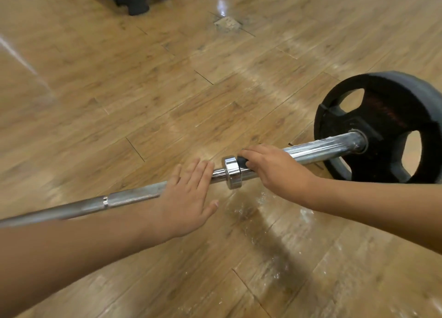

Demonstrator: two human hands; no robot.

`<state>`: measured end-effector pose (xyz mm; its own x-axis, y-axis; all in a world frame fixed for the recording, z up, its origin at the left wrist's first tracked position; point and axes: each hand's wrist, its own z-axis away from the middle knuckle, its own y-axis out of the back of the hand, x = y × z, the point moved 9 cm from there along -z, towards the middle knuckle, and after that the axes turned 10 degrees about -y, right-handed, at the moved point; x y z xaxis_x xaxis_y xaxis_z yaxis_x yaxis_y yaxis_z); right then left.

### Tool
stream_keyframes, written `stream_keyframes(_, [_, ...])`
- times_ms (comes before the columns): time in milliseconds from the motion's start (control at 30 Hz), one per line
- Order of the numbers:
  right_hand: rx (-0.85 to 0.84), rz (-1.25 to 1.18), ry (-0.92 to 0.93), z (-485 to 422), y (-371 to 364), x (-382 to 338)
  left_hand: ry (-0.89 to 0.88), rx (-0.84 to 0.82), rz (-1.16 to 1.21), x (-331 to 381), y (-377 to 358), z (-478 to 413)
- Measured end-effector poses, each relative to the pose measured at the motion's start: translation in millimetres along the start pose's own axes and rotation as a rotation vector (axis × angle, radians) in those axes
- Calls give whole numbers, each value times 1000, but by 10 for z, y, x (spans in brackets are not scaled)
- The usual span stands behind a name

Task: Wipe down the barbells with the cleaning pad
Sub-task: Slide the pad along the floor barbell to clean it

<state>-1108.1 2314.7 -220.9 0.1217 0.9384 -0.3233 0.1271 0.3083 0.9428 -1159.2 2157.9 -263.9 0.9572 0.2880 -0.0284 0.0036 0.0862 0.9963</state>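
Long grey steel barbell (134,195) lies across the brown wooden plank floor (143,90), with a round black rubber weight plate (382,117) on its right end. Right hand (275,168) curls over the chrome sleeve just right of the shiny chrome collar ring (232,172), fingers clamped on a dark cleaning pad (242,161). Only a sliver of pad shows under the fingertips, touching the collar. Left hand (189,198) lies flat on the shaft just left of the collar, fingers straight and together, thumb spread.
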Motion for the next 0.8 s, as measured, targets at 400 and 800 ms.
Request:
stream_keyframes(400, [223,-80,-124,-98,-27,-38,322,361,0,-75,20,-127])
stream_keyframes(800, [352,-3,-19,-110,28,29,333,421,-71,-262,92,-256])
